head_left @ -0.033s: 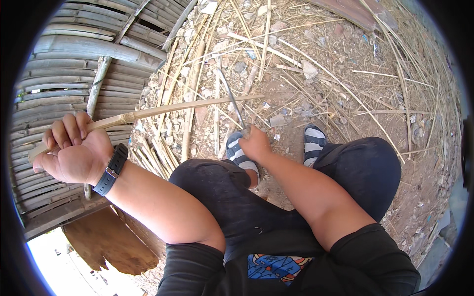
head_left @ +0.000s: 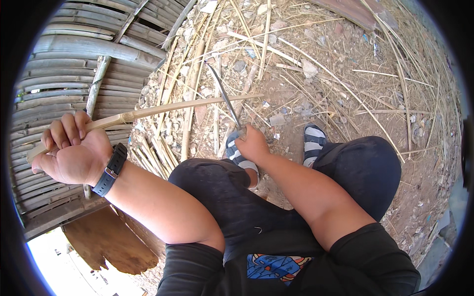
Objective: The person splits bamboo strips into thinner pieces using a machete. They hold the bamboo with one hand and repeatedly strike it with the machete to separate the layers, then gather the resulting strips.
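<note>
My left hand [head_left: 74,148], wearing a black wrist strap [head_left: 111,169], is closed around the near end of a long bamboo strip [head_left: 163,107]. Palm up, it holds the strip out to the right, a node showing just past my fingers. My right hand [head_left: 254,144] grips the handle of a long, narrow knife [head_left: 224,96] low beside my foot. Its blade slants up and left, passing across the strip toward the strip's far end. Whether the blade touches the bamboo I cannot tell. Most of the handle is hidden in my fist.
A bamboo slat wall [head_left: 64,74] rises on the left. Split bamboo pieces [head_left: 150,155] lie by it. Stones, straw and more strips litter the dirt ground [head_left: 286,93]. My sandalled feet [head_left: 313,143] are apart beneath my bent knees. A brown board [head_left: 345,12] lies at the far edge.
The knife's blade has tipped to the left, its point now farther left and slightly higher. My right hand has shifted only slightly; my left hand and the bamboo strip have hardly moved.
</note>
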The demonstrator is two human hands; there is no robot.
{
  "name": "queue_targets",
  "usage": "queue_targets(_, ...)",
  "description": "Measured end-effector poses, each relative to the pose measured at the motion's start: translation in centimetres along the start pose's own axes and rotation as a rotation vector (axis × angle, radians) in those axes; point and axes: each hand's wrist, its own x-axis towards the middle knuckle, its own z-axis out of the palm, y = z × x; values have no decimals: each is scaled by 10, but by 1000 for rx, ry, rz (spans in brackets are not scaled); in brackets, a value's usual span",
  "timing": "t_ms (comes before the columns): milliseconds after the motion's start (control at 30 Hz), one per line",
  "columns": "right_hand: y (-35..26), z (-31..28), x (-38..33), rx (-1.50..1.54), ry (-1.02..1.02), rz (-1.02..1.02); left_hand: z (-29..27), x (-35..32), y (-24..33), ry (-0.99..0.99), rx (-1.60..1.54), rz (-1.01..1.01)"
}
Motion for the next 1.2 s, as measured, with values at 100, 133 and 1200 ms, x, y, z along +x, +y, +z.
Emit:
queue_targets(100,6,8,-3,37,-15,-89,-9,3,2,-45,-20,-20)
queue_targets(133,21,9,1,34,-11,-86,-9,2,1,-30,-3,-17)
queue_targets(1200,-81,-41,17,302,-446,-170,-8,-4,3,-512,-440,-207)
